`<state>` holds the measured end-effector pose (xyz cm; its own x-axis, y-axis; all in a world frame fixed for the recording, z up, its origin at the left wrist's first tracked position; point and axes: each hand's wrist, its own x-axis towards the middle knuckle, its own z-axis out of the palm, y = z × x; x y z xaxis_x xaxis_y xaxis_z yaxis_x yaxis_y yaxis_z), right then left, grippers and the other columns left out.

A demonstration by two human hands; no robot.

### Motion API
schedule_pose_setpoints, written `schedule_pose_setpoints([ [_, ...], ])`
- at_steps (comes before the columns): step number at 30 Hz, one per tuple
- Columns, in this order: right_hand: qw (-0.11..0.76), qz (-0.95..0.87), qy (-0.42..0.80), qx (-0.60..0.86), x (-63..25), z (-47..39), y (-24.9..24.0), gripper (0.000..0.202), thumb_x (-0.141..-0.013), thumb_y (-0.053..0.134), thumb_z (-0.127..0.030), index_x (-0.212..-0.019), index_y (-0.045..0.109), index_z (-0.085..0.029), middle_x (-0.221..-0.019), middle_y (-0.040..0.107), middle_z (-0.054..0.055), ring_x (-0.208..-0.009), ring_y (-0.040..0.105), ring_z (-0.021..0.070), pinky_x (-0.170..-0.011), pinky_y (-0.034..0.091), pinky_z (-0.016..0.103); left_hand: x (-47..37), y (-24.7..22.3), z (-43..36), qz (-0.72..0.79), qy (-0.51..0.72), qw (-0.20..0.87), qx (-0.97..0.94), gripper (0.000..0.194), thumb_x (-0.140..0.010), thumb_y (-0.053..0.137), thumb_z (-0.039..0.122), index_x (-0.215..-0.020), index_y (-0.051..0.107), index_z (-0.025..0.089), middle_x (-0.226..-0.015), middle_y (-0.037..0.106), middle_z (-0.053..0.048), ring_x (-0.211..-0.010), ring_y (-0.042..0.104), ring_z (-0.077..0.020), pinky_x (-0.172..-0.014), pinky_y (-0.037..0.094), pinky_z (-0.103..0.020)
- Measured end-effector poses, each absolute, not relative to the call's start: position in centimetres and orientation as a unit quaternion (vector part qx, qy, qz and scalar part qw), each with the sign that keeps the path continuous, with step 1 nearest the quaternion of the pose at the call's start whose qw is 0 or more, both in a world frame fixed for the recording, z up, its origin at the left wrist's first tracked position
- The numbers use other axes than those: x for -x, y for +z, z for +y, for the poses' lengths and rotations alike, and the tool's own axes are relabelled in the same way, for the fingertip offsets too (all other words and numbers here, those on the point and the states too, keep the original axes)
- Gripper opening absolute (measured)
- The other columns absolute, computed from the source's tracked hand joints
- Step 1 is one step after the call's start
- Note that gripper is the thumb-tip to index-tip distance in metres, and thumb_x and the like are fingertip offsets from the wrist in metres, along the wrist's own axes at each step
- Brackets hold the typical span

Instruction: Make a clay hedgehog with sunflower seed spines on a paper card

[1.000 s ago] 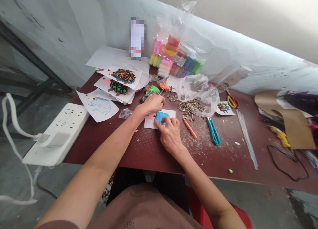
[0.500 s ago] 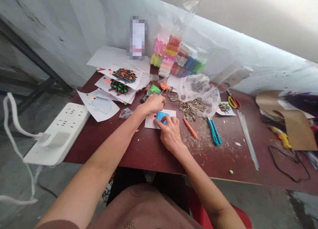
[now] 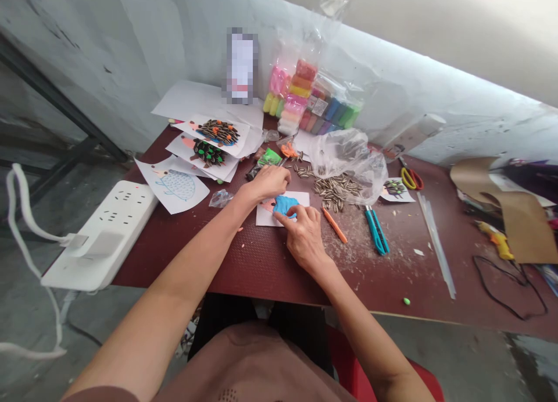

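Observation:
A small white card [image 3: 265,217] lies flat in front of me, with a pink hedgehog face at its left. Blue modelling clay [image 3: 285,204] covers the body beside the face. My right hand [image 3: 306,234] is at the card's lower right, its fingers bent and closed at the lower edge of the clay. The index finger touches the clay there. Over the card's upper edge, my left hand [image 3: 271,182] is bent downward with fingers curled together; their tips are partly hidden, and whatever they hold cannot be made out.
Sunflower seeds [image 3: 335,191] lie right of the card, by a plastic bag [image 3: 349,157]. Nearby are an orange stick [image 3: 334,225], a teal box cutter [image 3: 375,232] and scissors [image 3: 411,178]. Finished hedgehog cards [image 3: 213,152] and a power strip [image 3: 104,233] are at left; a glue gun [image 3: 494,239] at right.
My right hand has shifted slightly right and down along the clay, showing more of the blue. The card has moved slightly right. My left hand has stayed nearly in place.

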<state>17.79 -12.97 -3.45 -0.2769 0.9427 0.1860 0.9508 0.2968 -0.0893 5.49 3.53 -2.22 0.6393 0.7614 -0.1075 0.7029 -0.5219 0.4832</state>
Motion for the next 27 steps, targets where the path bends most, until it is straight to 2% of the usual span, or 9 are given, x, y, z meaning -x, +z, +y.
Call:
schedule_pose_setpoints([
  [12, 0.096, -0.796, 0.000, 0.597, -18.0, -13.0, -3.7, 0.051, -0.097, 0.047, -0.008, -0.132, 0.072, -0.037, -0.116, 0.062, 0.009, -0.101, 0.044, 0.0252, -0.093, 0.033, 0.039, -5.5, -2.5, 3.6, 0.421, 0.062, 0.254, -0.869, 0.036, -0.088, 0.050, 0.012, -0.111, 0.078, 0.017, -0.095, 0.080, -0.008, -0.099, 0.073, -0.0221, -0.094, 0.050, -0.031],
  [19, 0.140, -0.777, 0.036, 0.613, -18.5, -12.9, -3.7, 0.057, -0.097, 0.045, -0.005, -0.134, 0.071, -0.039, -0.112, 0.062, 0.007, -0.096, 0.045, 0.0232, -0.091, 0.034, 0.038, -5.5, -2.6, 3.6, 0.421, 0.063, 0.243, -0.872, 0.035, -0.088, 0.050, 0.012, -0.109, 0.078, 0.017, -0.096, 0.081, -0.007, -0.102, 0.073, -0.0225, -0.094, 0.050, -0.031],
  [27, 0.111, -0.770, 0.000, 0.628, -19.1, -12.6, -3.7, 0.053, -0.098, 0.044, -0.007, -0.133, 0.072, -0.035, -0.113, 0.062, 0.009, -0.095, 0.043, 0.0240, -0.089, 0.033, 0.039, -5.5, -2.5, 3.6, 0.419, 0.061, 0.247, -0.871, 0.036, -0.089, 0.048, 0.012, -0.109, 0.077, 0.017, -0.096, 0.081, -0.007, -0.102, 0.073, -0.0224, -0.096, 0.051, -0.031],
])
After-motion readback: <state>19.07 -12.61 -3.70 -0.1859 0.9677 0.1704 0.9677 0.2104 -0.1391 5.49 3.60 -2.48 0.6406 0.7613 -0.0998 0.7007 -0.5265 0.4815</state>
